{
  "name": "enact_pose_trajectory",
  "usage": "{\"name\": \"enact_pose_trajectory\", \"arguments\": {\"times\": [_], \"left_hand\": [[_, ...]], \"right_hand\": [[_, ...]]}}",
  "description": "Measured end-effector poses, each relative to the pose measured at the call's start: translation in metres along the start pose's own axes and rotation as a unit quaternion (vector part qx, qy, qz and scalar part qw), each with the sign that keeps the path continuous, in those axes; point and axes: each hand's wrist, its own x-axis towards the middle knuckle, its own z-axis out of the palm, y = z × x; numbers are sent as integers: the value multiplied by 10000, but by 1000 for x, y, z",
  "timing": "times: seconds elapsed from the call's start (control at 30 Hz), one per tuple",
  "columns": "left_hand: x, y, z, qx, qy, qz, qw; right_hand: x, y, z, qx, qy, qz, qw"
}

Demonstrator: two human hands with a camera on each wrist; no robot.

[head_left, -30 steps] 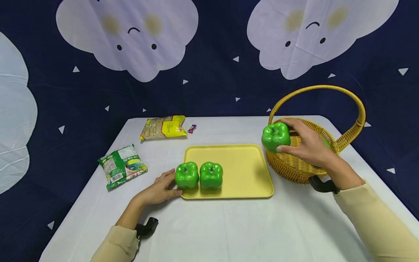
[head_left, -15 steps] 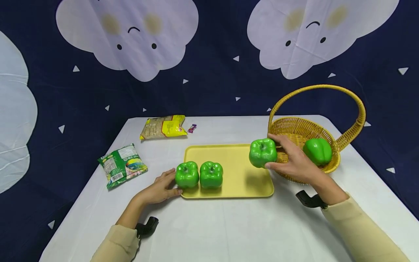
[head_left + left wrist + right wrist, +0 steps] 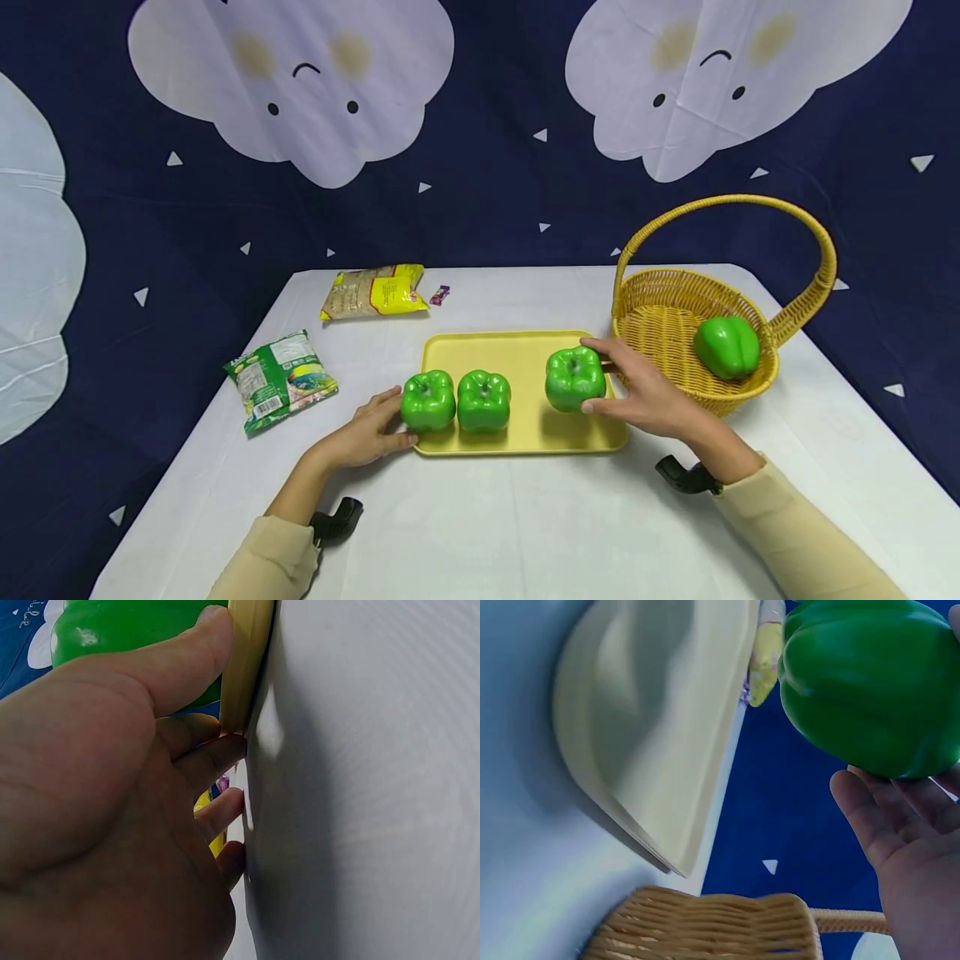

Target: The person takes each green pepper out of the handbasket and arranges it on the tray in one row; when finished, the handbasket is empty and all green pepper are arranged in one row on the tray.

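Observation:
My right hand grips a green bell pepper between thumb and fingers, above the right part of a yellow tray. In the right wrist view this pepper is well off the tray surface. Two more green bell peppers, a left one and a right one, stand side by side on the tray's left end. My left hand rests at the tray's left front corner, its fingers loosely spread. In the left wrist view its thumb lies against the tray rim.
A wicker basket with a tall handle stands right of the tray, one green bell pepper inside. Left of the tray lies a green packet. A yellow bag and a small purple wrapper lie at the back.
My right hand has carried the bell pepper from over the basket leftward and down to over the tray. The pepper in the basket has come into full sight. My left hand stays put.

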Motion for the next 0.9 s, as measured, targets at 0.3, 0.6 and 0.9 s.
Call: {"name": "enact_pose_trajectory", "arguments": {"times": [0.3, 0.6, 0.9], "left_hand": [[0, 1, 0, -25, -11, -24, 10000], [-1, 0, 0, -33, -1, 6, 10000], [0, -1, 0, -9, 20, 43, 10000]], "right_hand": [[0, 0, 12, 299, -315, 352, 9984], [3, 0, 24, 367, -645, 497, 9960], [5, 3, 33, 386, -778, 542, 9947]]}}
